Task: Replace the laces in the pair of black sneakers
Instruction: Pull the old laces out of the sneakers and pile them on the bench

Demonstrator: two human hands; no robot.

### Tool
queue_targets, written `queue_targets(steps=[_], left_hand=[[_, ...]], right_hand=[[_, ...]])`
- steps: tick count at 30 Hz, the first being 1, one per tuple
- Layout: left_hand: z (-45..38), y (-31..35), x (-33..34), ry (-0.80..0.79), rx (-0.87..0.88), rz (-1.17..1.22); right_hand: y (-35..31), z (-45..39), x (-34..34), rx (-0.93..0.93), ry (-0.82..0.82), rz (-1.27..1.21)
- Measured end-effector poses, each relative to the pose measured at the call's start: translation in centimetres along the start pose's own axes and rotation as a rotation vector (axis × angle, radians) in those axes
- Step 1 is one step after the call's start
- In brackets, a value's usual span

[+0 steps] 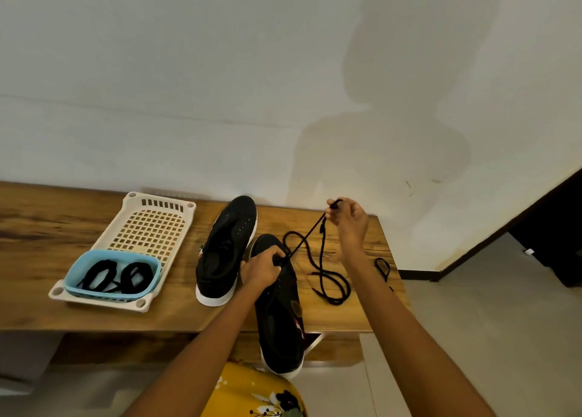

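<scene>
On the brown wooden table (56,224) there are two black sneakers with white soles. The far sneaker (225,253) lies flat near the wall, and its eyelets show no lace. The near sneaker (280,309) is just beside it, with its heel past the front edge of the table, above a yellow flowered cloth (252,394) on the person's lap.

One long black round lace (324,268) runs tight from the toe part of the near sneaker up to the right hand, and the rest of it lies in loops on the table to the right of this sneaker. A second black lace (382,267) lies near the right edge of the table.

One cream plastic perforated tray (151,227) stands at the left. Inside its near end sits one light blue plastic basket (77,267), and in it are two bundles of flat black laces (115,275).

The left hand (261,268) rests on the front part of the near sneaker, fingers curled and gripping it at the eyelets. The right hand (348,219) is raised above the table, its thumb and fingers pinching the long lace near its end.
</scene>
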State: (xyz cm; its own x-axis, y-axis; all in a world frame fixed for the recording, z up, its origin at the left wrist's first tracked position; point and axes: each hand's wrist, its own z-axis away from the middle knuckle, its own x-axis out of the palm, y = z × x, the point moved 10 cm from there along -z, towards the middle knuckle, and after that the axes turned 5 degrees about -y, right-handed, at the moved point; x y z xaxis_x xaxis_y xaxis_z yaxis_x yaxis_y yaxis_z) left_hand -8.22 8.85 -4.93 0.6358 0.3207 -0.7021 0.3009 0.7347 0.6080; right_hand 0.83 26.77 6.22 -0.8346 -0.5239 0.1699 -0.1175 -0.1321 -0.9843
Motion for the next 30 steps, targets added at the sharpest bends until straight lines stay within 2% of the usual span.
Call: queue_targets(steps=[3,5,7,8,11,12,14,16,20,22,26,28,30], left_hand=[[-0.1,0.0,0.1,0.001,0.012,0.013],[-0.1,0.0,0.3,0.001,0.022,0.009],[-0.1,-0.1,0.4,0.005,0.026,0.001],[-0.2,-0.1,0.5,0.003,0.031,-0.009],[-0.3,0.2,0.1,0.022,0.066,-0.106],[-0.4,0.5,-0.3,0.058,0.078,-0.155],[-0.6,1.5,-1.5,0.167,0.111,-0.286],[-0.9,2.9,-2.1,0.238,0.170,-0.454],[-2.2,5.2,-0.9,0.152,0.196,-0.633],[-2.5,5.4,-0.8,0.114,0.166,-0.589],[-2.9,2.6,-1.0,-0.002,0.049,-0.212],[-2.9,2.0,-0.5,-0.081,0.053,-0.105],[-3.1,1.5,-0.7,-0.073,0.051,-0.049]], right_hand=[[0.3,-0.7,-1.5,0.005,0.159,-0.316],[1.8,0.0,-1.9,0.050,0.177,-0.264],[3.4,0.8,-1.5,0.062,0.064,0.098],[4.1,1.2,-0.6,0.038,-0.070,0.367],[8.9,4.0,3.3,-0.008,-0.619,1.135],[10.3,4.9,3.8,-0.033,-0.718,1.316],[11.5,5.4,3.8,-0.102,-0.717,1.510],[11.3,5.5,4.0,-0.185,-0.647,1.540],[10.3,5.5,4.0,-0.312,-0.598,1.549],[10.4,5.3,3.7,-0.294,-0.564,1.489],[12.2,5.1,2.4,-0.057,-0.518,1.165],[12.5,5.6,2.2,-0.027,-0.475,1.063],[12.3,6.1,2.1,-0.031,-0.434,1.014]])
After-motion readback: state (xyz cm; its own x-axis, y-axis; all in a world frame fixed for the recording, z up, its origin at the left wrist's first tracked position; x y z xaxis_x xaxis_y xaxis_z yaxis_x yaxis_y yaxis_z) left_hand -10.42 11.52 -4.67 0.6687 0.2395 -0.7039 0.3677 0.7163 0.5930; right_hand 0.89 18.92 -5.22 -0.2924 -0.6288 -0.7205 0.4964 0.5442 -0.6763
